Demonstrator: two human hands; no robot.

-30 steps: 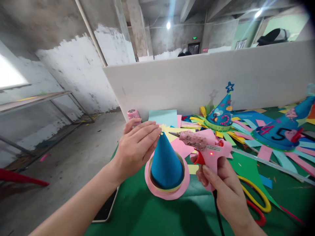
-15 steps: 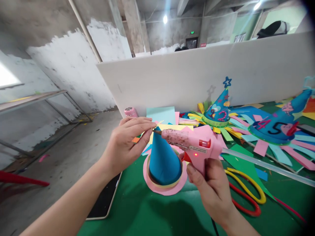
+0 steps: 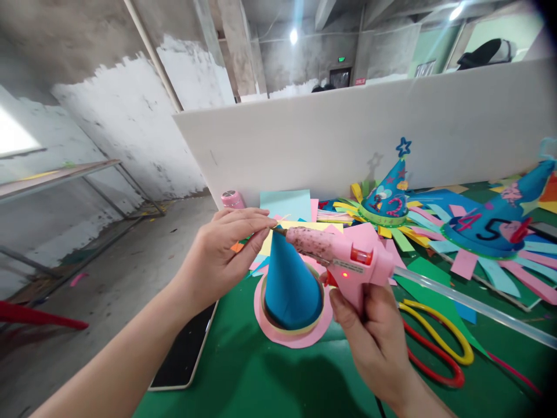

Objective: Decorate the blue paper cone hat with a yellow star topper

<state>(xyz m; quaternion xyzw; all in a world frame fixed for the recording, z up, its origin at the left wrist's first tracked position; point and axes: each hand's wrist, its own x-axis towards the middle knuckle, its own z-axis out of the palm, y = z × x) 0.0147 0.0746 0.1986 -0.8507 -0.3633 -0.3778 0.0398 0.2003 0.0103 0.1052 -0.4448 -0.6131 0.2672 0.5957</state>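
Black glossy phone with a pale rim [image 3: 185, 351]: lies by the left edge of the smooth green surface [image 3: 243, 371].
Right hand [image 3: 376, 342]: wrapped round the handle of a pink plastic glue gun [image 3: 348, 249], its red light lit; whether the trigger is squeezed I cannot tell.
Yellow-and-red-handled scissors [image 3: 467, 351]: lie just right of the right hand.
Pink round paper disc [image 3: 296, 341]: flat on the surface near its left edge, rim slightly uneven.
Smooth blue paper cone [image 3: 291, 284]: stands upright on the disc, ringed by a pale yellow paper band [image 3: 300, 331].
Left hand [image 3: 224, 247]: at the cone's tip, thumb and fingertips drawn together; they hide the tip, so whether they pinch it or only a thin pale strand I cannot tell. The gun's nozzle points into that spot.
Progress: cone, band and disc look assembled; gluing at the tip seems under way. Judging by the two trimmed hats, decoration and fringe appear left, since the cone's visible side is plain.
Blue star-topped paper hat [image 3: 387, 200]: near the far edge, with cut-outs and curling strips.
Blue paper hat marked 4 and 5 [image 3: 494, 226]: farther right, fringed with flat pink and pale blue strips.
Smooth white board [image 3: 322, 133]: upright along the far edge.
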